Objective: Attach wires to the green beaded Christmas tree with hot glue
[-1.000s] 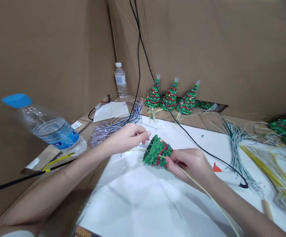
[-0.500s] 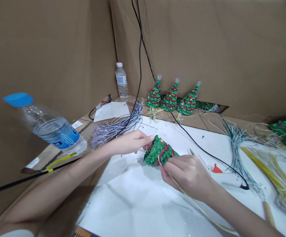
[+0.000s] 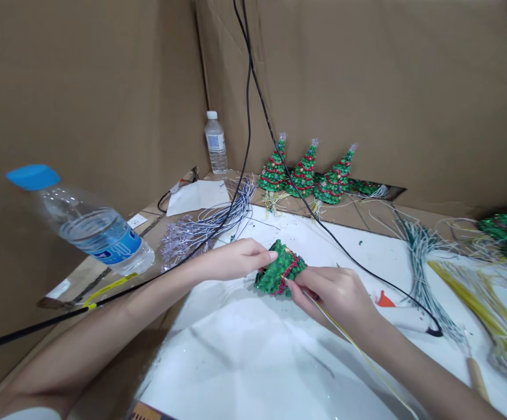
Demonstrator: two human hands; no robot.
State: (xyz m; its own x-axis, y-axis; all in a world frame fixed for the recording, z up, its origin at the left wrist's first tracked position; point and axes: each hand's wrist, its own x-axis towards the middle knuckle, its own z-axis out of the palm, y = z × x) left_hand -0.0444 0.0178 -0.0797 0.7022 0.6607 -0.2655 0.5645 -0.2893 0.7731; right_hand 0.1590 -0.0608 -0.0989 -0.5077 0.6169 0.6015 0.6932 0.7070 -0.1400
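Observation:
A small green Christmas tree ornament with red garland lies on its side just over the white work surface. My left hand grips its left end, thumb on top and the other fingers mostly hidden behind. At the ornament's right side, my right hand pinches a thin yellow-and-white wire close to the red garland. The wire's tip shows against the green, and its long tail runs under the hand toward the lower right. Part of the ornament is covered by the right fingers.
Finished-looking trees stand at the back. Bundles of purple, green and yellow wires flank the white board. A white glue gun, wooden-handled tool, water bottle and hanging black cable are around.
My right hand has shifted slightly up at the ornament, and the wire near its fingers lies differently. My left hand has dropped a little, its thumb lower on the green.

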